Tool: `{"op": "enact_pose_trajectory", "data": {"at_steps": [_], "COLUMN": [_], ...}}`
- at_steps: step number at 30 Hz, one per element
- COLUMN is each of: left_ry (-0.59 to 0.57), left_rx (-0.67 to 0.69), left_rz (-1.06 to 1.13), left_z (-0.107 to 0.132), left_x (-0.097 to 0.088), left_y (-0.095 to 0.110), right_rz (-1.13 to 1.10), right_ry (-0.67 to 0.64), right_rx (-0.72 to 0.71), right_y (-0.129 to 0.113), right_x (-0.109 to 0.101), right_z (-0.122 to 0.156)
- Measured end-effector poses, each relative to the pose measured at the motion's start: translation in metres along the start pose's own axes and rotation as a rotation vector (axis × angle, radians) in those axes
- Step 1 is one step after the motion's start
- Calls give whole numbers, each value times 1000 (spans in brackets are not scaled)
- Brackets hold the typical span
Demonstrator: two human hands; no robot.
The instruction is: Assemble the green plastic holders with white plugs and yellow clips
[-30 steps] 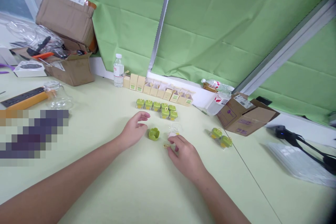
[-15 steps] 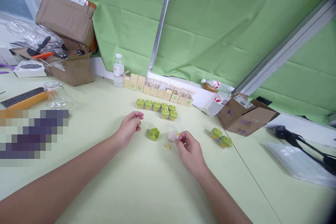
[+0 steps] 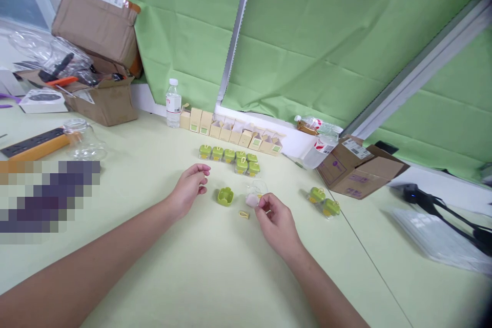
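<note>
My right hand (image 3: 275,216) pinches a small pale pinkish-white disc (image 3: 252,200) between thumb and fingertips. Right behind the disc stands a clear plastic cup (image 3: 260,186), partly covered by the disc and my fingers. My left hand (image 3: 191,187) hovers left of a green flower-shaped cap (image 3: 225,196), its fingers loosely curled and apart with nothing in them. The cap lies with its hollow side up. Between the cap and my right hand a small yellow loop piece (image 3: 243,214) rests on the table.
Several green-lidded containers (image 3: 229,156) sit in rows behind my hands, and two more green-lidded containers (image 3: 325,202) are at the right. A line of small cardboard boxes (image 3: 230,129) runs along the wall. A water bottle (image 3: 173,104) stands at their left end.
My right hand has shifted very slightly left with the pale disc, which has tilted a little. My left hand has barely moved.
</note>
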State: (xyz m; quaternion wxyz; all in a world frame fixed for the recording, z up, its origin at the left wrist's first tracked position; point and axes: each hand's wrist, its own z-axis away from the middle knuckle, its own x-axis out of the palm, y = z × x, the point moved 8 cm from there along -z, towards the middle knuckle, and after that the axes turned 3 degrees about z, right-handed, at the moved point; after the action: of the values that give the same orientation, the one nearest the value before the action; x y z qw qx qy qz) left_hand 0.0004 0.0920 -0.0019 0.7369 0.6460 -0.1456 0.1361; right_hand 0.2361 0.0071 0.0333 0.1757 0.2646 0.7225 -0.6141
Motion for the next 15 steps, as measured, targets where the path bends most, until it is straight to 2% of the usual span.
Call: {"op": "enact_pose_trajectory", "data": {"at_steps": [15], "left_ry": [27], "left_rx": [-15], "left_rz": [-63], "left_z": [3], "left_x": [0], "left_y": [1], "right_rz": [11], "right_ry": [-14], "right_rx": [-33], "right_y": [-2], "right_x": [2], "right_z": [1]}}
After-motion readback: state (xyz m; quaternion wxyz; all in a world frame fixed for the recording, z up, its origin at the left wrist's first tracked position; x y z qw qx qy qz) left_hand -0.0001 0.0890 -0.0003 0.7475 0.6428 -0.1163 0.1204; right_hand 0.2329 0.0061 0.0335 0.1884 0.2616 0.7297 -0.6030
